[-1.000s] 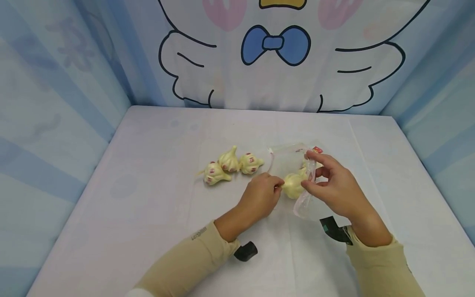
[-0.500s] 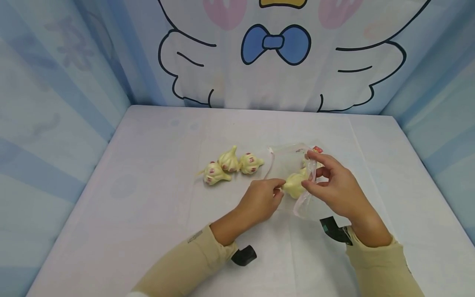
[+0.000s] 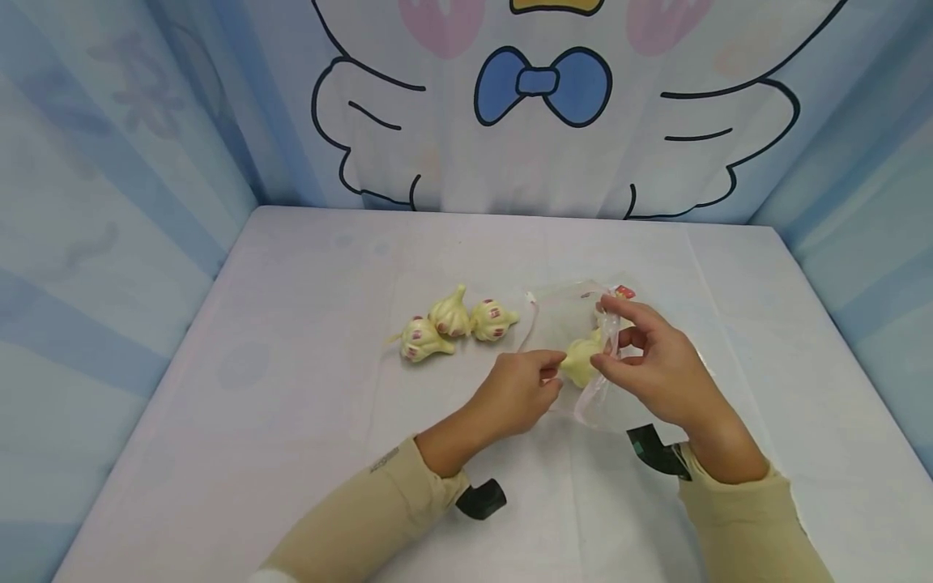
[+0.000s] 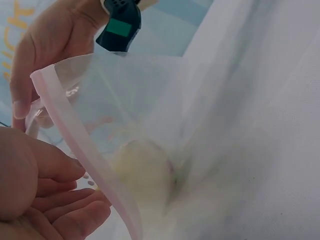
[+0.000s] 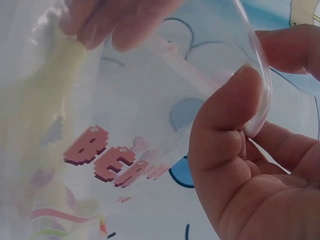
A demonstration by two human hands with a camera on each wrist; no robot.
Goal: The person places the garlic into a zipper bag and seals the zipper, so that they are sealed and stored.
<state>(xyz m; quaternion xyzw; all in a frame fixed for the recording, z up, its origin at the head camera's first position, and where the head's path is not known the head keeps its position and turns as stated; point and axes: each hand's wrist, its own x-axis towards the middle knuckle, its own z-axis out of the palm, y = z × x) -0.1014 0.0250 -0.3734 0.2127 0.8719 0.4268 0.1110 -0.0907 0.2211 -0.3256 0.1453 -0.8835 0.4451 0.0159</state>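
Observation:
A clear plastic bag (image 3: 561,312) with a pink-edged mouth and red print lies open toward the left. My right hand (image 3: 659,360) pinches the bag's edge between thumb and fingers and holds it up. At the mouth, my left hand (image 3: 521,393) holds a pale yellow garlic bulb (image 3: 581,362) by its stem tip. Through the film, the left wrist view shows that garlic blurred behind the pink strip (image 4: 82,135). More pale yellow with purple patches shows inside the bag in the right wrist view, partly hidden by print and glare.
Three garlic bulbs (image 3: 449,314) with reddish marks sit together left of the bag. A white cloth covers the table (image 3: 291,389). Printed curtains (image 3: 539,162) close off the back and both sides. Dark camera mounts (image 3: 481,500) stick out from both wrists.
My left hand has moved slightly right, and the garlic it holds has shifted a little further into the bag. The right hand keeps its hold on the bag almost unmoved.

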